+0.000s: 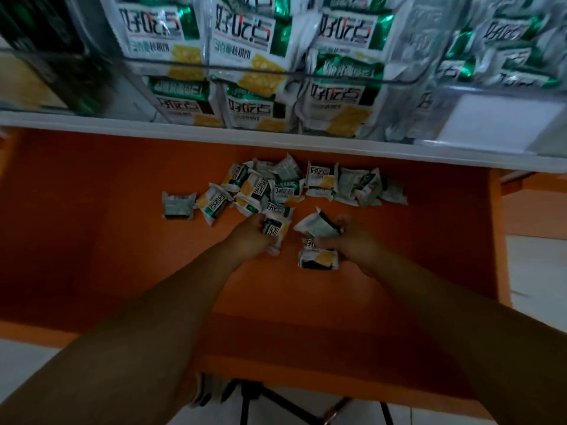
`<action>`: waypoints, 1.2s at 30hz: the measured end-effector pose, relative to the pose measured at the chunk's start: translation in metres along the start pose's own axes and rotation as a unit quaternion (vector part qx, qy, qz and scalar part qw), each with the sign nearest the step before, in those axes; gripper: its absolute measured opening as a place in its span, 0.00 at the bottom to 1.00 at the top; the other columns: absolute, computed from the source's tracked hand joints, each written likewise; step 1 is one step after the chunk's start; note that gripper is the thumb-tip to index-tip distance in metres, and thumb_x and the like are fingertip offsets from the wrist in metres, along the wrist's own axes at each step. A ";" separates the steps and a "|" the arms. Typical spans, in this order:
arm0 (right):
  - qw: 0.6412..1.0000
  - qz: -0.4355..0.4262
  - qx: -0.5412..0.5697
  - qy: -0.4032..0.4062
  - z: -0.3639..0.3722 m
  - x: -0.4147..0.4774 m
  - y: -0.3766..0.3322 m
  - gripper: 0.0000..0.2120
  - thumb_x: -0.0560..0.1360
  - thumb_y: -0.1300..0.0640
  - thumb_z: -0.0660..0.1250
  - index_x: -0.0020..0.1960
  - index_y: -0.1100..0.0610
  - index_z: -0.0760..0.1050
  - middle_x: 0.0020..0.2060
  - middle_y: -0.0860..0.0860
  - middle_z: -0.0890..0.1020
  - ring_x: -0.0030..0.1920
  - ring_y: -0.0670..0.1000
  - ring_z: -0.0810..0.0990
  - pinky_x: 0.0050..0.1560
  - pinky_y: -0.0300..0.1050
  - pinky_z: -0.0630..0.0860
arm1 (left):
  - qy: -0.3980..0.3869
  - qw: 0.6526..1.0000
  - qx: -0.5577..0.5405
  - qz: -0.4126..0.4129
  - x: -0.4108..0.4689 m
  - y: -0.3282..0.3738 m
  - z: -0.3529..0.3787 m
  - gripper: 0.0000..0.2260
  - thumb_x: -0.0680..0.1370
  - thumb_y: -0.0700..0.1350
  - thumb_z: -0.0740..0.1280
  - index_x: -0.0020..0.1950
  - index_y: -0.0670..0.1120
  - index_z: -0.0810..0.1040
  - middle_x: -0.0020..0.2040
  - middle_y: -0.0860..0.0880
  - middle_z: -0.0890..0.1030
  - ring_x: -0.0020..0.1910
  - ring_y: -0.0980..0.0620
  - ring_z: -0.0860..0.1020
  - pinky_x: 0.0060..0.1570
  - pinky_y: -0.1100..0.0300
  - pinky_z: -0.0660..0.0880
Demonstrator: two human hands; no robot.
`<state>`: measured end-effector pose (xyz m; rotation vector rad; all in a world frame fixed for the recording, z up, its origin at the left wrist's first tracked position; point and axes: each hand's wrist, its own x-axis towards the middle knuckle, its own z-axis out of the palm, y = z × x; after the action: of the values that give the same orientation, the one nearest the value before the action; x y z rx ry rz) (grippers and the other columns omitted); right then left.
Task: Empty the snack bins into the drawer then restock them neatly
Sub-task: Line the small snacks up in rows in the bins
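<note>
Both my arms reach down into an open orange drawer (107,225). My left hand (250,237) grips a white, green and yellow snack packet (276,230). My right hand (352,240) holds another packet (317,225), which shows its pale back. A third packet (319,259) lies face up just under my right hand. Beyond my hands, several loose packets (276,188) lie in a heap on the drawer floor. On the white shelf (184,131) above, a clear plastic bin (260,72) holds several of the same packets, stacked.
A second clear bin (506,56) of packets stands on the shelf at right, with a white block (497,121) in front of it. A dark box (49,50) stands at the left. One packet (179,205) lies apart at the heap's left. White floor tiles and black stand legs (254,400) show below the drawer.
</note>
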<state>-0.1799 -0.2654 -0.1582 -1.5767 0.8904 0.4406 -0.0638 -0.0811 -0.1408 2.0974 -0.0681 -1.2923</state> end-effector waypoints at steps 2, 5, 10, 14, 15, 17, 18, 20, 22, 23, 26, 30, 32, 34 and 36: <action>1.000 -0.022 -0.008 -0.018 -0.013 -0.024 -0.018 0.23 0.69 0.57 0.77 0.57 0.53 0.68 0.52 0.52 0.77 0.44 0.48 0.79 0.34 0.37 0.73 | 0.018 0.998 -0.037 0.038 -0.020 0.018 0.000 0.32 0.79 0.46 0.69 0.78 0.50 0.57 0.73 0.47 0.67 0.64 0.44 0.74 0.63 0.45 0.74; 0.996 -0.077 -0.041 -0.002 -0.032 -0.060 -0.044 0.24 0.68 0.54 0.77 0.57 0.51 0.67 0.52 0.50 0.77 0.44 0.48 0.79 0.33 0.36 0.73 | -0.003 0.982 -0.175 0.067 -0.058 0.053 0.003 0.28 0.79 0.43 0.67 0.75 0.57 0.59 0.64 0.51 0.71 0.61 0.42 0.78 0.63 0.41 0.74; 0.981 -0.192 -0.036 -0.004 -0.050 -0.123 -0.085 0.21 0.66 0.56 0.79 0.50 0.51 0.69 0.50 0.56 0.78 0.47 0.51 0.79 0.50 0.56 0.79 | -0.053 0.959 -0.242 0.136 -0.132 0.100 0.014 0.22 0.77 0.47 0.71 0.65 0.61 0.66 0.52 0.58 0.73 0.46 0.52 0.78 0.47 0.50 0.79; 0.966 -0.257 -0.023 0.007 -0.065 -0.183 -0.116 0.25 0.68 0.56 0.78 0.58 0.47 0.69 0.55 0.49 0.78 0.51 0.46 0.79 0.47 0.45 0.81 | -0.032 0.940 -0.280 0.194 -0.174 0.123 0.015 0.23 0.75 0.48 0.73 0.66 0.57 0.68 0.60 0.54 0.78 0.56 0.48 0.80 0.51 0.45 0.80; 0.963 -0.266 -0.030 0.018 -0.072 -0.197 -0.121 0.27 0.68 0.54 0.77 0.62 0.44 0.68 0.56 0.47 0.78 0.51 0.45 0.79 0.47 0.42 0.80 | -0.031 0.929 -0.313 0.197 -0.182 0.127 0.012 0.29 0.74 0.47 0.73 0.72 0.57 0.64 0.65 0.51 0.75 0.58 0.45 0.79 0.49 0.46 0.81; 0.956 -0.284 -0.039 0.058 -0.086 -0.220 -0.128 0.30 0.69 0.50 0.75 0.66 0.41 0.66 0.55 0.44 0.78 0.49 0.45 0.80 0.48 0.43 0.77 | -0.027 0.905 -0.374 0.201 -0.197 0.133 0.007 0.40 0.72 0.44 0.75 0.77 0.59 0.55 0.73 0.47 0.67 0.63 0.40 0.76 0.44 0.49 0.81; 0.951 -0.296 -0.036 0.085 -0.092 -0.229 -0.130 0.27 0.70 0.49 0.74 0.66 0.42 0.67 0.53 0.44 0.79 0.47 0.45 0.81 0.46 0.41 0.77 | -0.028 0.893 -0.399 0.206 -0.204 0.136 0.005 0.44 0.70 0.44 0.76 0.78 0.59 0.54 0.76 0.46 0.64 0.65 0.38 0.74 0.44 0.50 0.81; 0.931 -0.339 -0.025 0.131 -0.100 -0.242 -0.133 0.17 0.73 0.50 0.71 0.61 0.45 0.72 0.48 0.46 0.78 0.41 0.45 0.81 0.38 0.36 0.76 | -0.037 0.873 -0.437 0.212 -0.218 0.143 0.004 0.47 0.68 0.44 0.76 0.79 0.59 0.51 0.79 0.46 0.58 0.70 0.36 0.69 0.44 0.50 0.82; 0.911 -0.378 -0.028 0.163 -0.103 -0.246 -0.136 0.09 0.75 0.53 0.69 0.53 0.46 0.73 0.45 0.49 0.77 0.39 0.42 0.77 0.38 0.33 0.73 | -0.038 0.865 -0.452 0.215 -0.228 0.151 0.008 0.46 0.70 0.42 0.74 0.79 0.58 0.49 0.80 0.48 0.55 0.72 0.36 0.65 0.43 0.51 0.82; 0.904 -0.389 -0.026 0.174 -0.103 -0.246 -0.137 0.07 0.75 0.53 0.69 0.51 0.45 0.72 0.45 0.50 0.76 0.40 0.44 0.77 0.39 0.35 0.73 | -0.044 0.859 -0.461 0.217 -0.231 0.156 0.011 0.45 0.71 0.42 0.73 0.79 0.58 0.49 0.80 0.48 0.54 0.73 0.36 0.64 0.43 0.51 0.82; 0.892 -0.407 -0.028 0.195 -0.098 -0.240 -0.138 0.05 0.76 0.52 0.68 0.46 0.46 0.72 0.47 0.52 0.77 0.46 0.52 0.77 0.43 0.45 0.75 | -0.035 0.839 -0.494 0.224 -0.234 0.166 0.018 0.43 0.75 0.41 0.72 0.79 0.58 0.49 0.80 0.49 0.53 0.73 0.36 0.65 0.42 0.49 0.82; 0.910 -0.390 -0.040 0.134 -0.091 -0.236 -0.144 0.09 0.76 0.51 0.67 0.52 0.41 0.70 0.51 0.40 0.74 0.45 0.33 0.74 0.40 0.28 0.72 | -0.017 0.833 -0.501 0.235 -0.225 0.172 0.016 0.42 0.75 0.41 0.72 0.79 0.58 0.49 0.79 0.48 0.58 0.67 0.38 0.73 0.43 0.50 0.82; 0.926 -0.362 -0.050 0.098 -0.102 -0.235 -0.149 0.13 0.76 0.49 0.68 0.58 0.38 0.70 0.54 0.32 0.72 0.53 0.29 0.71 0.46 0.29 0.73 | -0.006 0.837 -0.487 0.250 -0.222 0.177 0.013 0.41 0.75 0.42 0.72 0.79 0.58 0.50 0.79 0.48 0.58 0.60 0.42 0.77 0.43 0.51 0.82; 0.929 -0.356 -0.049 0.086 -0.127 -0.236 -0.159 0.15 0.75 0.50 0.69 0.59 0.39 0.73 0.56 0.32 0.74 0.55 0.31 0.74 0.45 0.30 0.76 | 0.009 0.839 -0.476 0.265 -0.221 0.184 0.009 0.42 0.73 0.43 0.72 0.79 0.58 0.51 0.80 0.49 0.54 0.62 0.42 0.75 0.43 0.53 0.82; 0.925 -0.355 -0.038 0.129 -0.165 -0.240 -0.176 0.15 0.74 0.55 0.71 0.58 0.43 0.76 0.54 0.36 0.78 0.48 0.33 0.80 0.41 0.26 0.75 | 0.018 0.844 -0.457 0.281 -0.217 0.190 0.004 0.43 0.72 0.43 0.73 0.79 0.59 0.51 0.80 0.51 0.51 0.69 0.41 0.70 0.43 0.54 0.82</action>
<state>-0.2332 -0.3531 0.1658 -1.9251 0.4361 -0.2584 -0.1232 -0.1506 0.1329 1.1364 -0.0334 -0.6937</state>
